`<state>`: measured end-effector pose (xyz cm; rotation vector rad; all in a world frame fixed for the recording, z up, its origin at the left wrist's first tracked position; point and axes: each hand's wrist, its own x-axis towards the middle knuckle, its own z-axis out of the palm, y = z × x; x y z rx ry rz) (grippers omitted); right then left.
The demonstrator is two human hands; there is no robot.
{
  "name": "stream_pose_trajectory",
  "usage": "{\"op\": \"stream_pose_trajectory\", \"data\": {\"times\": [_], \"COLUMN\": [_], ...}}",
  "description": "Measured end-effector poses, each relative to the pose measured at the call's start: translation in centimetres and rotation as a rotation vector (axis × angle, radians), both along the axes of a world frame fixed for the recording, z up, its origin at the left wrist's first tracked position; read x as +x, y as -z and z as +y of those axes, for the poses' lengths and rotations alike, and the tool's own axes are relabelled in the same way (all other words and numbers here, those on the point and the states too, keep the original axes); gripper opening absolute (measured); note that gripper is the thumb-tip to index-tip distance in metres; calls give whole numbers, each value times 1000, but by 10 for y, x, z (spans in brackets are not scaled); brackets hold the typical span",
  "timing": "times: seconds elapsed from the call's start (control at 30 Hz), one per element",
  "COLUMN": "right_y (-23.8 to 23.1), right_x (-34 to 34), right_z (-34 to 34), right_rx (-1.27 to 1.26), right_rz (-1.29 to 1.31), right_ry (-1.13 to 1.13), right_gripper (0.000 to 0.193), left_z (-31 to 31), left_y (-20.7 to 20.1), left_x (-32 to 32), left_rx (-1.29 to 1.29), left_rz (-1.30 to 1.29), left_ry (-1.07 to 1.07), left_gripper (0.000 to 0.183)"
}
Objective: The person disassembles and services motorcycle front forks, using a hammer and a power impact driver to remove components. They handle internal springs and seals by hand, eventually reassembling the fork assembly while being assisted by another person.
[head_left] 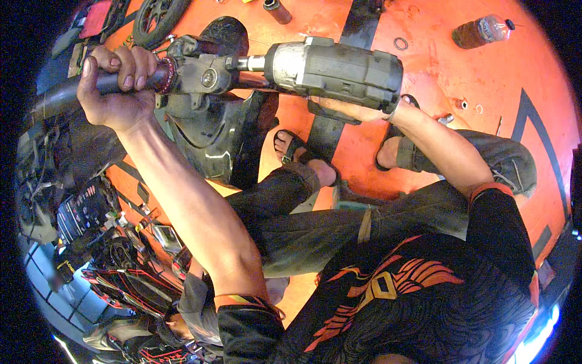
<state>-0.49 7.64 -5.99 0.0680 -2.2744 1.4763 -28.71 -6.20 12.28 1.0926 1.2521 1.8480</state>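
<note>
My left hand (124, 79) is wrapped round a dark tube joined to a grey metal casting, which looks like a motorcycle fork leg (206, 82). Beaded red string circles the tube or wrist area beside my fingers. In my right hand (357, 109) is a cordless impact wrench (339, 70), gripped from below; its body hides most of my fingers. The wrench lies level, its silver socket (250, 63) pointing left and meeting the end of the casting. Whether the socket is seated on a bolt, I cannot tell.
Below the casting stands a dark curved panel (209, 133). A wheel (159, 21) lies at the far left. On the orange floor are a bottle of brown liquid (482, 31), a dark cylinder (277, 11), a ring (401, 43) and small metal parts. Tools and another person crowd the lower left.
</note>
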Motion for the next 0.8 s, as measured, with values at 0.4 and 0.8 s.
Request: {"op": "stream_pose_trajectory", "data": {"times": [0.4,0.8], "right_y": [20,18], "right_x": [-4,2], "right_z": [-1,-7], "right_rx": [239,164], "right_rz": [138,-31], "right_ry": [5,-38], "right_gripper": [27,35], "left_z": [-10,-12], "left_y": [4,6], "left_x": [-4,3], "left_rx": [42,39], "left_rz": [0,-36], "left_ry": [-22,-144], "left_gripper": [34,32]}}
